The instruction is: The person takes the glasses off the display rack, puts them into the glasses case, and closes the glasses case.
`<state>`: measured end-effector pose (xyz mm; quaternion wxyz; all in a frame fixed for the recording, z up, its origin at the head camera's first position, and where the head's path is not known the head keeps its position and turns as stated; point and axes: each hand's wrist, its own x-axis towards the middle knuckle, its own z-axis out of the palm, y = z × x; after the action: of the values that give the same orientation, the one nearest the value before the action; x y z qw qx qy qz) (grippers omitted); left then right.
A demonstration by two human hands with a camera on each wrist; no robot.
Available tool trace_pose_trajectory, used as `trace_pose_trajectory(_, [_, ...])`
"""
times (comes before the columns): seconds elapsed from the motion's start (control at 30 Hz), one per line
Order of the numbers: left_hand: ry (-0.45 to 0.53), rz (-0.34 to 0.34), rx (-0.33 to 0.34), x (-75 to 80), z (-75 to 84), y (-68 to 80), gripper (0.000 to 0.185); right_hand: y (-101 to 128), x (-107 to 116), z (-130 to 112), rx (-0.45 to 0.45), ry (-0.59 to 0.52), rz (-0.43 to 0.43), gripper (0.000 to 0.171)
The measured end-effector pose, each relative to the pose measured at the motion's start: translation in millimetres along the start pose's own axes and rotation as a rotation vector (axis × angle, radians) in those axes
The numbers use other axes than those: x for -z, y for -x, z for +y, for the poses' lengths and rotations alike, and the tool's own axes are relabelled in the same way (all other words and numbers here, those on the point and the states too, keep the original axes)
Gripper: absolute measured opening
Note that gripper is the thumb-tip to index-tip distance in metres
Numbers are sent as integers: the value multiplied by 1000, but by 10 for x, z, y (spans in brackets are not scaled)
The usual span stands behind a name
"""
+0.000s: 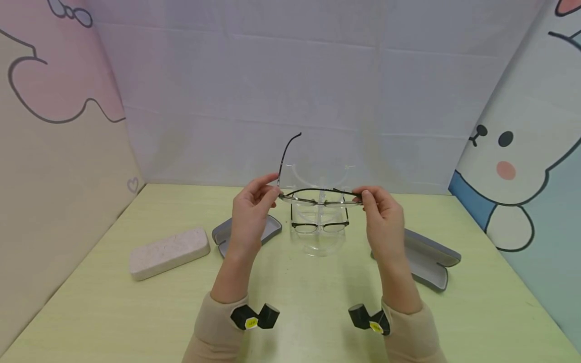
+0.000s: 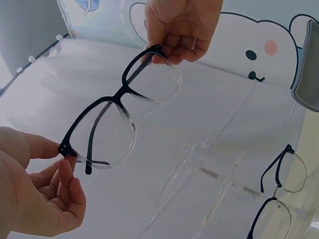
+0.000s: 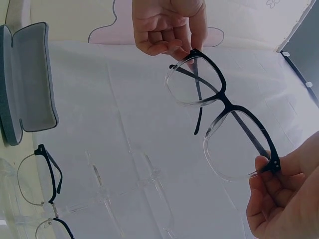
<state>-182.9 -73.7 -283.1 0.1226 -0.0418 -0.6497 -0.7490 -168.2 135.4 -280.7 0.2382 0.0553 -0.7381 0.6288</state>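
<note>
My left hand (image 1: pixel 251 212) pinches one end of black-and-clear glasses (image 2: pixel 119 95); right hand (image 1: pixel 386 217) pinches other end. Glasses up in air, between hands. Arm by left hand (image 1: pixel 283 160) sticks out; arm by right hand (image 3: pixel 244 127) folds across lenses. If one pinch slips, glasses may drop, or bump clear stand (image 1: pixel 320 249) just past my hands and knock off other glasses (image 1: pixel 319 225). Below left hand, gray case (image 1: pixel 271 231), open; farther left, white case (image 1: pixel 169 253), closed. Low beside right hand, another gray case (image 1: pixel 428 257), open. Two pairs of glasses, three cases, one stand.
</note>
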Motion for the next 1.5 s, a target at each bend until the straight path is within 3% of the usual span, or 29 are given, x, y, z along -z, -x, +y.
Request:
trace_pose_trajectory(0.77, [-45, 4, -31, 15, -7, 3, 25, 22, 3, -25, 7, -3, 0, 23])
trace_pose_trajectory(1.5, [-175, -28, -24, 44, -35, 7, 17, 16, -40, -39, 22, -5, 15, 22])
